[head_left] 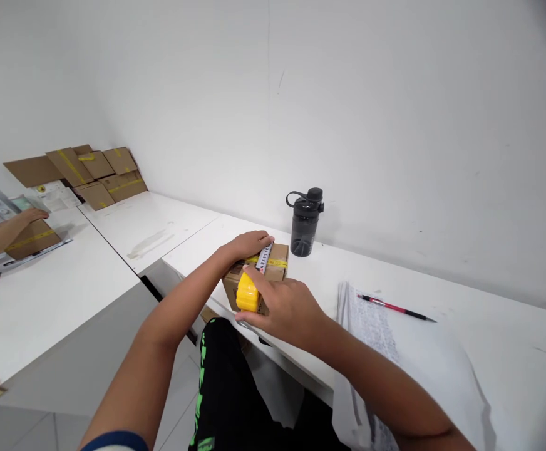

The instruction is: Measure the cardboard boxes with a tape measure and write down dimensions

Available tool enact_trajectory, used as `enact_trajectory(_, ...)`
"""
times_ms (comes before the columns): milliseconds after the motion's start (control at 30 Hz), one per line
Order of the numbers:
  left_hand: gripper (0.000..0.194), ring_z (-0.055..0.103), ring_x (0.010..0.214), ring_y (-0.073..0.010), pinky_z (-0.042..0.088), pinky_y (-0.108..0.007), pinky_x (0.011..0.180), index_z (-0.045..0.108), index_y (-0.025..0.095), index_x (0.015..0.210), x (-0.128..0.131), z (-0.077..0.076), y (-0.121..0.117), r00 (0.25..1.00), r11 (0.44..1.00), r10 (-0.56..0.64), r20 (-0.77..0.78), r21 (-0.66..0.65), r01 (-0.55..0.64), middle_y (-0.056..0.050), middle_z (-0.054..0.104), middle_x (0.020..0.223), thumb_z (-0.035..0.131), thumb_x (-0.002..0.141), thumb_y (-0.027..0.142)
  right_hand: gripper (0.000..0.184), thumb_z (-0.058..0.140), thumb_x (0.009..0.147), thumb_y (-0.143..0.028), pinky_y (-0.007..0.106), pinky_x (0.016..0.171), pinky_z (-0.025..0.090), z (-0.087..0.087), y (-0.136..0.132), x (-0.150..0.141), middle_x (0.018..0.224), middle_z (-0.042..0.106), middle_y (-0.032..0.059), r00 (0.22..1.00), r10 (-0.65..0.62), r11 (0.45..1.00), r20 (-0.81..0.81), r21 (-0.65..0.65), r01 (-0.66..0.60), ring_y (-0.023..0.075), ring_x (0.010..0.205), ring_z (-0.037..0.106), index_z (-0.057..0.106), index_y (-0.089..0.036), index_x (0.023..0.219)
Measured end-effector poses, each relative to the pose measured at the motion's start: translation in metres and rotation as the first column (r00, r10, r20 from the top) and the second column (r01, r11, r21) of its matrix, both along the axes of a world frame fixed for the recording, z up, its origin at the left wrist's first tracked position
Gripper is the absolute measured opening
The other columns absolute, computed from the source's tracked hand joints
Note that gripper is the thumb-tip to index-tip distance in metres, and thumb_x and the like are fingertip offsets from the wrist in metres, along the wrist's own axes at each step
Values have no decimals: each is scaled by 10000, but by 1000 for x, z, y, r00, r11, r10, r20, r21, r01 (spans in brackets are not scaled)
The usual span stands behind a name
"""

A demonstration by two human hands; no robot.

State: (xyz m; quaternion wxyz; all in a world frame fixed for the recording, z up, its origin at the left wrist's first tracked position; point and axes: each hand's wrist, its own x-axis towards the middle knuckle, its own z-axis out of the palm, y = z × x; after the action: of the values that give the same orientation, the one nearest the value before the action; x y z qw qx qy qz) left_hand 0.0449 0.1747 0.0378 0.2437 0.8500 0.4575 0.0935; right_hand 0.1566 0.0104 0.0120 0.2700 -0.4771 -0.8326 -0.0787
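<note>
A small cardboard box (280, 252) with yellow tape sits at the front edge of the white table. My right hand (287, 307) is closed around a yellow tape measure (248, 293) at the box's near side. The white, numbered blade (264, 255) is pulled out across the box top. At the far edge of the box, my left hand (253, 243) presses the blade's end with its fingers, the thumb and fingertips partly hidden. Just behind the box stands a dark water bottle (303, 225), upright and apart from both hands.
Papers with writing (367, 326) lie on the right under my right forearm, with a red and black pen (395, 307) on top. Several taped cardboard boxes (97, 169) are stacked at the far left. Another person's hand (29, 219) rests on a box (33, 240) there.
</note>
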Motion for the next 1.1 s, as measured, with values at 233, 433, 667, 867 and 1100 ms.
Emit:
enact_trajectory(233,468,475,631,-168,373,-314,600,527,201,698,0,1,3,997,996,1,78,-91,6,-20,587,681,448,877,625,723,615,784,-712,394,760,415,-6,6,4,1104,688,174,999,-15,973,-39,231,23,311,936,642,631,-167,1259)
enact_trajectory(433,465,475,607,-160,379,-316,577,525,206,731,-1,-2,6,995,987,11,100,-159,5,-10,572,674,485,846,655,666,544,830,-689,386,762,377,-16,7,-7,838,683,122,991,82,923,-102,383,-37,267,797,613,676,-120,1151)
enact_trajectory(667,491,496,631,-160,386,-303,570,543,201,752,-1,-5,7,995,991,25,94,-134,-12,-14,591,715,469,844,678,661,590,784,-704,375,723,373,-12,-10,-13,826,660,94,994,70,956,-83,290,-43,252,744,596,657,-186,1190)
enact_trajectory(867,485,509,625,-161,396,-305,577,555,201,765,1,-6,7,994,990,41,101,-141,-26,-22,611,709,480,839,675,670,648,777,-662,356,692,431,-11,2,-1,925,681,130,998,16,985,-65,174,-5,262,780,633,632,-159,1219)
enact_trajectory(1100,501,522,636,-171,395,-314,583,556,209,765,-1,-6,6,994,990,49,95,-134,-36,-24,618,729,472,830,698,714,646,733,-720,323,592,402,-13,-8,-9,883,663,104,997,52,975,-54,218,-39,217,657,613,648,-179,1199)
